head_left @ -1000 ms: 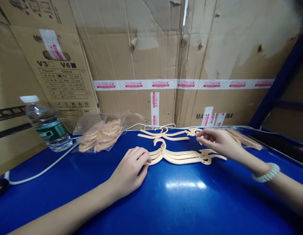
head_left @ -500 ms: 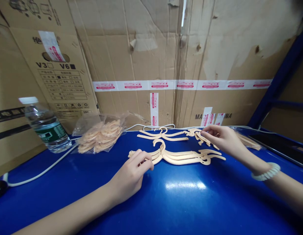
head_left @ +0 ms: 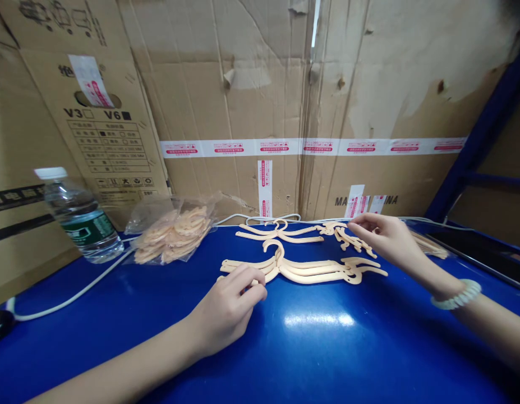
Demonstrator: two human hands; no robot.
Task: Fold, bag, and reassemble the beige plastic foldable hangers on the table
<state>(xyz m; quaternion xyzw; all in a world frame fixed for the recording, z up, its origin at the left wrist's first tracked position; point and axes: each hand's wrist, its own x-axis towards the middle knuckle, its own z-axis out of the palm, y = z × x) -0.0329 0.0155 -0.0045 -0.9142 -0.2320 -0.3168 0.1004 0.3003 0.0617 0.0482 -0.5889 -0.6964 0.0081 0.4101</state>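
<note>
A stack of pale peach plastic hangers (head_left: pixel 310 271) lies in front of me, its hook upward and a curved piece at its right end. My left hand (head_left: pixel 230 306) is closed at the stack's left arm, fingers curled. A small pale hanger part (head_left: pixel 220 279) pokes out beside its knuckles; the rest is hidden. My right hand (head_left: pixel 383 238) has its fingers bent together, tips at the loose pale curved pieces (head_left: pixel 354 244); whatever is between them is hidden. Behind the stack lie more hanger parts (head_left: pixel 280 230) with a hook.
A clear bag of pale parts (head_left: pixel 175 233) and a water bottle (head_left: pixel 81 219) stand at the left. A white cable (head_left: pixel 74 297) runs along the table (head_left: pixel 285 359). At the right lie bagged pale pieces (head_left: pixel 430 245) and a dark flat device (head_left: pixel 482 258). Cardboard (head_left: pixel 243 112) walls the back.
My left hand has shifted slightly down and right, and a pale part has come away from the left end of the stack with it. My right hand has moved slightly right.
</note>
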